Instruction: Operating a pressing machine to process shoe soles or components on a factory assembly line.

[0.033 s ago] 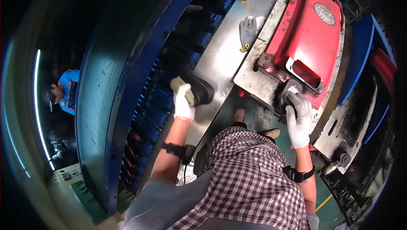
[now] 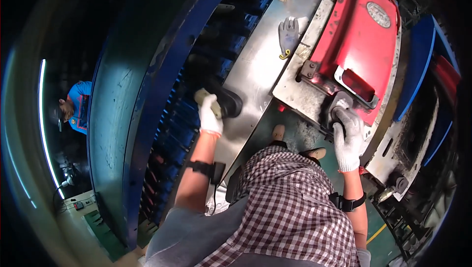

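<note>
My left hand (image 2: 210, 115), in a white glove, is closed around the tan part of a black, rounded, shoe-like piece (image 2: 230, 103). It holds the piece over the bare metal table (image 2: 250, 77), beside the dark rack; whether the piece touches the metal I cannot tell. My right hand (image 2: 348, 136), gloved in white with grey fingers, curls over a dark rounded knob (image 2: 339, 103) at the near corner of a red-covered machine (image 2: 361, 41). Its fingers hide most of that knob.
A loose grey glove (image 2: 289, 33) lies on the metal table by the machine. Left of the table runs a rack with blue slots (image 2: 169, 114) behind a blue beam (image 2: 140, 134). Another machine with blue panels (image 2: 418, 70) stands at right. Farther left is a person in blue (image 2: 80, 104).
My left hand has shifted slightly left with the shoe-like piece. My right hand stays on the knob.
</note>
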A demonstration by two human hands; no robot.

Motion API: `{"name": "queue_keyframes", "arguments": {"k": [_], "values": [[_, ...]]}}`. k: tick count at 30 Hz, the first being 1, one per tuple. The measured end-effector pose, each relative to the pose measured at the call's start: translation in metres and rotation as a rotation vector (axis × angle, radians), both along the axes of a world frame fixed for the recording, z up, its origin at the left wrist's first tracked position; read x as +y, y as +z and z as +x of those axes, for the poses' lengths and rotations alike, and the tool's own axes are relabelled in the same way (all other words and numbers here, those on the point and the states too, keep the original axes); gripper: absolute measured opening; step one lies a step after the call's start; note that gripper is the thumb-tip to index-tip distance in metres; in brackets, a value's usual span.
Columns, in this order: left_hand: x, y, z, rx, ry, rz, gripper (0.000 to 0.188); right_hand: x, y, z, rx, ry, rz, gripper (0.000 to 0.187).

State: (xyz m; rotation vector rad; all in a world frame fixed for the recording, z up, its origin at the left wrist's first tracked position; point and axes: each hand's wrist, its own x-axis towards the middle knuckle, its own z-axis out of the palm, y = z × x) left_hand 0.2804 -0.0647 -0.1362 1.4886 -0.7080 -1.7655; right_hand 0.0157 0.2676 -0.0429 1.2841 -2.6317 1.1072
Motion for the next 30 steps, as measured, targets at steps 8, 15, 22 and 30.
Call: {"name": "queue_keyframes", "arguments": {"k": [8,15,22,30], "values": [[-0.165,-0.111,0.053,-0.250,0.155,-0.023,0.032,-0.010,-0.009,0.008,0.096,-0.083,0.073,0.040],[-0.244,-0.156,0.092,-0.610,0.055,0.032,0.054,-0.012,-0.012,0.005,0.116,-0.081,0.105,0.040],[-0.166,-0.119,0.046,-0.586,0.027,-0.062,0.079,-0.014,-0.008,0.007,0.170,-0.101,0.117,0.034],[-0.032,-0.056,-0.038,-0.447,-0.346,-0.669,0.074,-0.011,-0.012,0.007,0.099,-0.266,-0.008,0.015]]}}
